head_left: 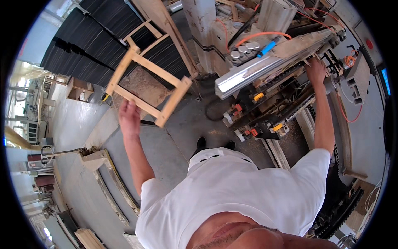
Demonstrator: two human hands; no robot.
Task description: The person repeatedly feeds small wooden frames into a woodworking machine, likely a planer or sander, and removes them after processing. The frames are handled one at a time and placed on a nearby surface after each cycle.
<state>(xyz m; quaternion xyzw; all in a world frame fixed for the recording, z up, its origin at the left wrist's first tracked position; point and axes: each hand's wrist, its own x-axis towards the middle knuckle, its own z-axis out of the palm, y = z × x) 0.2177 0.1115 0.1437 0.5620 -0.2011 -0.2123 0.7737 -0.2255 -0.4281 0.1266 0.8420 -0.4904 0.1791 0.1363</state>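
My left hand (129, 119) is closed on a light wooden frame (157, 70), gripping the rail nearest to me. The frame is roughly rectangular, with an open middle, and hangs tilted in the air at the left. On the right, my right hand (316, 71) reaches into a woodworking machine (273, 97), near its dark rails. Its fingertips are partly hidden there, so I cannot tell whether they hold anything. The machine has a shiny metal beam (240, 79) along its near left side, plus orange and yellow fittings at its end.
Behind the held frame stands a tall stack of black sheets (89, 37), with more pale wooden frame pieces (154, 31) beside it. A blue air gun (268, 47) with an orange hose lies on the machine. A pallet jack (97, 159) stands on the floor at left.
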